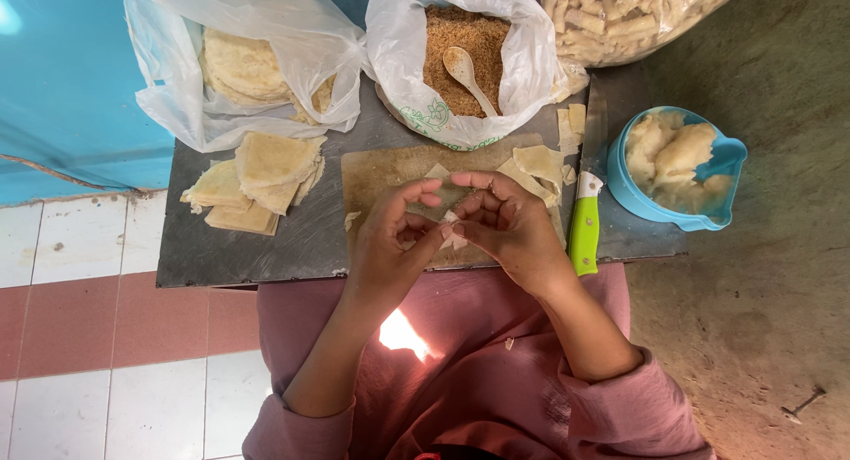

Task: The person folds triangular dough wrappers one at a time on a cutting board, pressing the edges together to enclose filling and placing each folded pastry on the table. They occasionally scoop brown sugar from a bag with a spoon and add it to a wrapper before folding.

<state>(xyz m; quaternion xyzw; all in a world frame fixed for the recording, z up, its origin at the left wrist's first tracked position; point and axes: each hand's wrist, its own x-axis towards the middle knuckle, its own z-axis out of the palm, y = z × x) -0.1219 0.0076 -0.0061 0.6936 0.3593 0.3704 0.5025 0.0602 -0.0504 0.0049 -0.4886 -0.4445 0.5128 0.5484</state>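
over the wooden board [390,172], left hand [390,243] and right hand [513,230] pinch a small pastry wrapper [453,239] between curled fingertips; it looks thin, soft, light and tearable, best held by its edges.

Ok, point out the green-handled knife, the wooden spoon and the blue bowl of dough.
Green-handled knife [583,234]: head view, on the green handle.
Wooden spoon [460,67]: head view, on its bowl.
Blue bowl of dough [625,190]: head view, on its left rim.

Two hands [398,239], three bags [257,61], one knife [586,214]
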